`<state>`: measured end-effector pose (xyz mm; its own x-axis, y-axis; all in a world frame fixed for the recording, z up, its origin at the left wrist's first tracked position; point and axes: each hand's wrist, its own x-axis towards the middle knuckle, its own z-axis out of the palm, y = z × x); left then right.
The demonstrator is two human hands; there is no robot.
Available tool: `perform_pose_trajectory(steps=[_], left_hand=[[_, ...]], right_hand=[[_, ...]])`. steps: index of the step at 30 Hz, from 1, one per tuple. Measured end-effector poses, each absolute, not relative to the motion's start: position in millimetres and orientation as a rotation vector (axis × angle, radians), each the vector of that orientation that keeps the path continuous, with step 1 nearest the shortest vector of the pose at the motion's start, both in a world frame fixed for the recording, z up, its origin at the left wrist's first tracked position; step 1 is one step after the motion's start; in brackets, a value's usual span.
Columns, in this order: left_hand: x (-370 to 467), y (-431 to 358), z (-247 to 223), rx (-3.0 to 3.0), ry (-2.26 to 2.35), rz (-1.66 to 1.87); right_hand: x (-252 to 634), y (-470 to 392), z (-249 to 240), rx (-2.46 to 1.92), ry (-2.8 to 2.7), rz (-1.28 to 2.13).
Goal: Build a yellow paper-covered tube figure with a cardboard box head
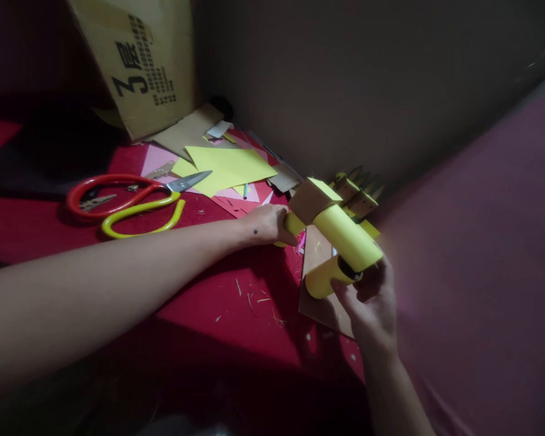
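My left hand (270, 224) reaches far forward, its fingers closed round a short yellow paper tube (294, 223). Beside that tube is a small cardboard box (311, 203) with a yellow top. A longer yellow paper roll (349, 237) slants from the box toward my right hand (375, 309). Thumb and fingers of that hand are wrapped about a lower yellow paper tube (321, 281) with a dark open end. Under these parts lies a flat piece of cardboard (318, 306). Some fingers of both hands are hidden.
Large scissors (140, 203) with red and yellow handles lie open at left. Yellow paper (231, 166) and other scraps cover the back of the red cloth (200, 363). A printed brown bag (140, 60) stands behind. Small cardboard pieces (361, 197) sit near the grey wall (367, 79).
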<state>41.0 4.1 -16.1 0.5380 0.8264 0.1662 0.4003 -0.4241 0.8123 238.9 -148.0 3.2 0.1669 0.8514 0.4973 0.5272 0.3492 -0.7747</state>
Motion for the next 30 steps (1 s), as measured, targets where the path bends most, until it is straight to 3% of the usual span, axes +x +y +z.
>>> perform_pose_trajectory(steps=[6,19,30], left_hand=[[43,-12,-8,2.084,1.086,0.708],[42,-4,-6,1.752,0.659,0.656],[33,-6,4,1.856,0.822,0.541]], right_hand=[[251,-142,-9,-1.319,-1.478,0.391],[254,-149,2,-1.238,-1.580,0.258],[250,-137,13,-1.245,-1.676,0.250]])
